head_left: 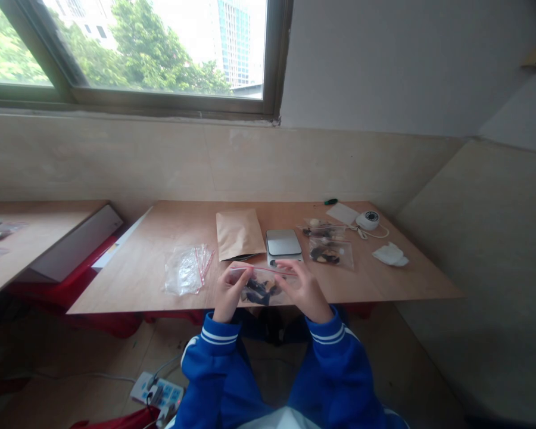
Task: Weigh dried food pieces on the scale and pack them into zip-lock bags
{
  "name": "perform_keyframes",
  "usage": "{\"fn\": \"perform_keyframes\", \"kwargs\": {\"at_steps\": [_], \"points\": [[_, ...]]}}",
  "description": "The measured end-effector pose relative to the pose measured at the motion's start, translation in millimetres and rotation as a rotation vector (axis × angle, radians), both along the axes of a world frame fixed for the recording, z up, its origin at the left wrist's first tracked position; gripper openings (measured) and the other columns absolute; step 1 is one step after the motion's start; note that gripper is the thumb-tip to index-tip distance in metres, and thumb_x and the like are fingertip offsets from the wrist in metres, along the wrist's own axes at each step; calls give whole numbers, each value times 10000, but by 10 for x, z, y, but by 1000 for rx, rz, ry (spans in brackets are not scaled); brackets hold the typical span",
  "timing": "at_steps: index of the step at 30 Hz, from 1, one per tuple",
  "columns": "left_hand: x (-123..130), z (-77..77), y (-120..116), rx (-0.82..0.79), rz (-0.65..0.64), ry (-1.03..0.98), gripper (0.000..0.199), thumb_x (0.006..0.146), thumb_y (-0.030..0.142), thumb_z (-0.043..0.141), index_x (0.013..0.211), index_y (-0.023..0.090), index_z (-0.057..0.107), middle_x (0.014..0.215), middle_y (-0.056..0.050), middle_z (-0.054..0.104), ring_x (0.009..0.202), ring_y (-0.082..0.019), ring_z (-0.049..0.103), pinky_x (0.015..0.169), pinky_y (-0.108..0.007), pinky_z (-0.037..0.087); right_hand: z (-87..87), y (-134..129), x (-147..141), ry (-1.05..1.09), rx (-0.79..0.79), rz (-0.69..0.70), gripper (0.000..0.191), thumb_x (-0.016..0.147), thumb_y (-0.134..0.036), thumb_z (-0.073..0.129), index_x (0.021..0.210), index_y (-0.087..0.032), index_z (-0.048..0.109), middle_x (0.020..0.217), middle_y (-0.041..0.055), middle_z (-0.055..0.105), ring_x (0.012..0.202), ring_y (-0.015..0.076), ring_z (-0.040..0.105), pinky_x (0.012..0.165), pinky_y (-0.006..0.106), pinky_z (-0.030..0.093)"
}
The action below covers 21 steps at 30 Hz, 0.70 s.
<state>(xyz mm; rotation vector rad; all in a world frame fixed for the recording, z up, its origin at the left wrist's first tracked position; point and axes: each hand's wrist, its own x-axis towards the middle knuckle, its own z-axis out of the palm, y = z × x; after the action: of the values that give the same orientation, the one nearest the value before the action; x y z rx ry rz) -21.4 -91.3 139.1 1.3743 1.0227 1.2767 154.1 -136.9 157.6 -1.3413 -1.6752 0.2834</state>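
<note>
A clear zip-lock bag (259, 290) with dark, dried-looking pieces inside is held at the table's front edge. Its red zip strip runs across the top, between both hands. My left hand (227, 293) pinches the left end of the strip between thumb and fingers. At the right end, my right hand (309, 294) has its thumb and fingers closed on the strip. Just behind the bag is a small scale (284, 243) with a metal plate, its front partly hidden by my right fingers. A brown paper pouch (240, 234) lies to the scale's left, its opening toward me.
Several flat clear bags (183, 271) lie on the left. Right of the scale are filled clear bags (331, 255). Farther right sit a white dome camera (368, 220) with its cable and a crumpled tissue (390, 255). A green-handled tool (331, 202) lies at the back. A power strip (157, 390) is on the floor.
</note>
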Motion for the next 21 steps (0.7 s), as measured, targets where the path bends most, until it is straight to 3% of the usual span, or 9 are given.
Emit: {"fn": "perform_keyframes", "kwargs": {"at_steps": [3,7,14,18,21], "points": [[17,42,-22,18,-67,13,258,776,406,627,776,148,630,726,-37,655,696,-160,629,661,-275,537,16,17,-34,-105,17,8,85,859,-284,581,875,-226,641,847,39,681,849,213,601,805,367,454],[25,52,-29,34,-97,36,232,786,383,621,789,151,631,760,-39,661,722,-163,633,693,-278,535,-16,61,-35,-131,34,7,103,859,-266,587,773,-221,622,752,18,666,773,201,592,755,346,427],[51,36,-15,33,-185,72,240,779,390,624,817,155,647,778,-43,663,755,-175,637,697,-278,531,-102,94,-54,-182,46,-89,152,865,-149,490,747,-219,555,736,29,598,746,209,546,701,336,391],[92,25,-15,75,-140,81,254,792,396,606,789,150,670,801,-52,654,781,-175,637,701,-267,530,-107,75,-116,-171,23,-111,170,842,-97,449,734,-216,502,729,33,553,723,209,515,680,331,386],[100,22,-15,79,-117,90,253,797,399,599,799,156,670,812,-52,653,779,-171,639,689,-263,530,-66,53,-148,-159,-15,-53,97,852,-145,489,787,-210,518,755,28,571,738,199,529,705,324,387]]}}
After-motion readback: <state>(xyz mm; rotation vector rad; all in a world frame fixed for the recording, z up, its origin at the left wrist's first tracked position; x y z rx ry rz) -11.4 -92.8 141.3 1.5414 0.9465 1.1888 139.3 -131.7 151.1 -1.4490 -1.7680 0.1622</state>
